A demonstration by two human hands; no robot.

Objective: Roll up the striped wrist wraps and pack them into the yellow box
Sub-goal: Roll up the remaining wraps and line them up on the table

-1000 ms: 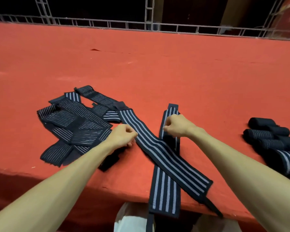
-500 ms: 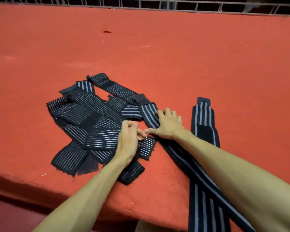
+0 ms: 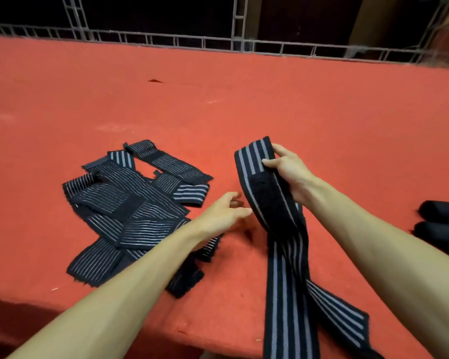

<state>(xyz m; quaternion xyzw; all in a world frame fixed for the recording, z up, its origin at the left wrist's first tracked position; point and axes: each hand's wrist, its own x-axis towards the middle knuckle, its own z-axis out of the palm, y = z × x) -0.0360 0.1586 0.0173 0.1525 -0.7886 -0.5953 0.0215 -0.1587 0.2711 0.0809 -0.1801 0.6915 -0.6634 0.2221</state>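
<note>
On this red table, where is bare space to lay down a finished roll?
Widest bare patch: the red table between the pile of flat wraps and the far railing. Also bare: beyond the right hand, from the rolled wraps toward the railing. Crowded: the gap between pile and held wrap, where the left hand hovers.

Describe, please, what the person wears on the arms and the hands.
The left hand and the right hand wear no gloves, and no ring, watch or bracelet shows. The left forearm and the right forearm are uncovered; no sleeve is in view.
</note>
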